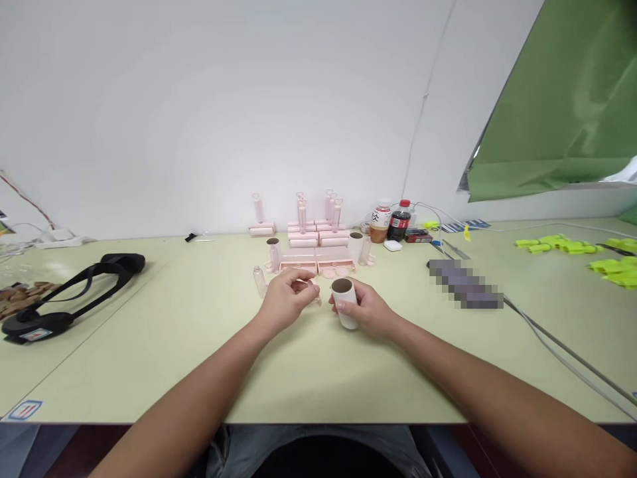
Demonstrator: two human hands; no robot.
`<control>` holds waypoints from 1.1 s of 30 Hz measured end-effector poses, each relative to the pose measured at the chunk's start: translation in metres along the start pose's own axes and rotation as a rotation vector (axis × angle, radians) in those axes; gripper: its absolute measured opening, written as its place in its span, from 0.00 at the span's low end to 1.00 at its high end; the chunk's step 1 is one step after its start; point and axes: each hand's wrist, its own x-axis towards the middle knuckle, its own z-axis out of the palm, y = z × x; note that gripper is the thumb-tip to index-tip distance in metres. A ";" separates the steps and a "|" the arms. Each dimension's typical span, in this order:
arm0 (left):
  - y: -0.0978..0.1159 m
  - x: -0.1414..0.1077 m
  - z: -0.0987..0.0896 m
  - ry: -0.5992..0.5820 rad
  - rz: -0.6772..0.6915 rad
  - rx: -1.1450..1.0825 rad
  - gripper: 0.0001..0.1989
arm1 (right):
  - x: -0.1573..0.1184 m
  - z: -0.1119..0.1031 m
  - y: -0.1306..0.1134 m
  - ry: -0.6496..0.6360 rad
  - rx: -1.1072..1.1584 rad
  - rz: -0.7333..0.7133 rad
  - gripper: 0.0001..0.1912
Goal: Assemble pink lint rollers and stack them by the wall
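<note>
My right hand (367, 309) is wrapped around a white paper roll (347, 317) with a brown cardboard core, its open end tilted up toward me. To its left, my left hand (291, 297) has its fingers curled and thumb drawn in. A small pale pink piece shows by its fingertips; whether they grip it is hidden. Just beyond the hands lie open pink cases (337, 267). A clear pink handle (259, 281) stands beside my left hand, and another white roll (355, 245) stands farther back.
Pink roller sets (303, 238) with upright handles line the wall. A cola bottle (399, 222) and a drink bottle (379, 222) stand at the back right. A black headset strap (74, 299) lies left; a pixelated dark object (468, 285), cables and yellow-green pieces (557, 243) lie right.
</note>
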 end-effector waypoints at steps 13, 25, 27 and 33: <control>-0.001 -0.005 0.012 -0.060 -0.013 0.014 0.10 | -0.001 0.009 0.000 -0.007 -0.103 0.110 0.17; -0.007 -0.102 0.017 -0.585 0.369 0.997 0.13 | -0.001 0.008 -0.003 0.037 -0.100 0.127 0.17; -0.016 -0.086 0.017 -0.567 0.346 1.039 0.17 | 0.000 0.008 -0.001 0.042 -0.087 0.127 0.17; -0.009 -0.027 0.012 -0.411 0.144 0.995 0.24 | 0.000 0.006 0.002 0.061 -0.085 0.085 0.17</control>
